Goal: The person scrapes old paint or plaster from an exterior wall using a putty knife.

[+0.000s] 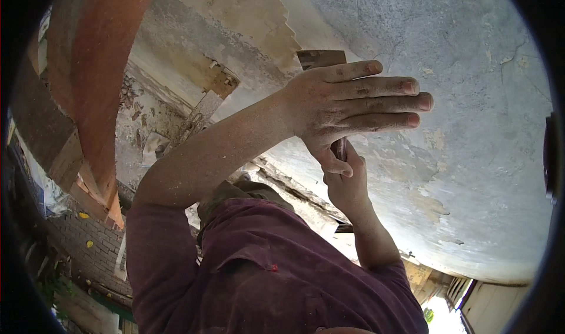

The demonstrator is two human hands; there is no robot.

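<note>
My right hand (348,184) is closed round the handle (339,148) of a scraper. The flat metal blade (321,58) of this scraper shows beyond my left hand, close to the wall (465,46). In front of the scraper's middle, my left hand (359,102) is stretched out with its fingers straight and pointing right. Its thumb hangs down beside the handle; whether the palm touches the tool is hidden. Near the blade, grey-blue paint ends in a ragged edge against bare beige plaster (247,16).
Reddish-brown wooden boards (97,81) rise at the left. Rubble and flakes (138,113) lie along the wall's foot, near a broken ledge (206,107). Brick paving (88,249) shows at the lower left. A dark object (551,157) sits at the right rim.
</note>
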